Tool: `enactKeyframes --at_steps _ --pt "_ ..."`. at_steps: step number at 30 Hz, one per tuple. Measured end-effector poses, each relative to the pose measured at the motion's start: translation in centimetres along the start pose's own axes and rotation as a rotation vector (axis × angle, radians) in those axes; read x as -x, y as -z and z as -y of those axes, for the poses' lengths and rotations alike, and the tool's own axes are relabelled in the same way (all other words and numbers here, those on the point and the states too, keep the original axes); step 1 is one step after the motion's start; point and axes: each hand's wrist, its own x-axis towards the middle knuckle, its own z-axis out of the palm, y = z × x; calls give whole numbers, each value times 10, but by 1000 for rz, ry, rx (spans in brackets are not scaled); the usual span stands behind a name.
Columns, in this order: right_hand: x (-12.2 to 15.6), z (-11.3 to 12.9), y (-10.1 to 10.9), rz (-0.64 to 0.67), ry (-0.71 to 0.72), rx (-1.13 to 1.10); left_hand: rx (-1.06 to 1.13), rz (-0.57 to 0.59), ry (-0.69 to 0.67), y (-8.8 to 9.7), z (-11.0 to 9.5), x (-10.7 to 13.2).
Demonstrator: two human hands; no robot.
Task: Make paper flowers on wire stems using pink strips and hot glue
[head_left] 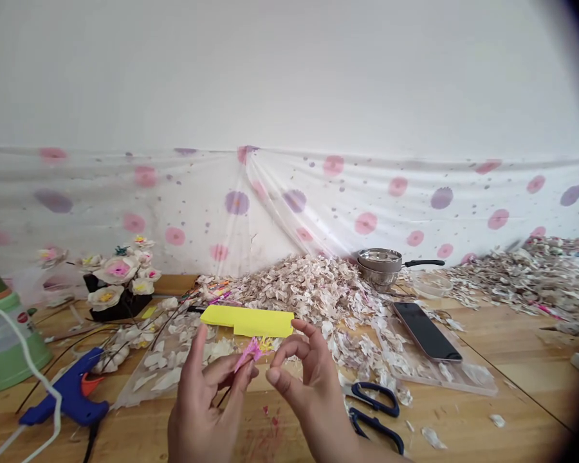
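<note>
My left hand [205,402] pinches a small pink and yellow crepe-paper flower centre [252,352] between thumb and fingers. A thin dark stem runs down from it behind the fingers. Close by on the right, my right hand [316,392] has its thumb and index fingertips brought together, the other fingers curved. Whatever lies in that pinch, if anything, is too small to make out. Just beyond both hands is a folded strip of bright yellow paper [251,319]. Blue-handled scissors [376,411] lie beside my right wrist, partly hidden by it.
A blue glue gun [72,392] and a green container [14,341] stand left, near finished flowers [118,270] in a black holder. Dried petals [303,283] heap at the back. A phone [427,331], metal pans [379,267] and a clear dish [431,284] are right.
</note>
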Motion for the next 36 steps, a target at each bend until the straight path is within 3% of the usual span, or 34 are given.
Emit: enactKeyframes --at_steps 3,6,10,12,16,26,33,36 --pt "7 -12 0 27 80 61 -200 18 -295 3 14 9" --pt "12 -22 0 3 48 69 -326 82 -550 7 22 10" --pt "14 -25 0 -23 -52 43 -500 243 -681 16 20 1" --pt "13 -22 -2 -11 -102 10 -564 289 -699 20 18 -3" --pt "11 -15 -6 -42 -169 -47 -585 261 -723 23 16 -7" --pt "9 -4 -8 -64 -127 -7 -608 180 -940 26 24 -12" --pt "0 9 1 61 2 360 -609 249 -680 41 38 -12" --pt "-3 18 7 100 7 491 -582 273 -635 44 41 -10"
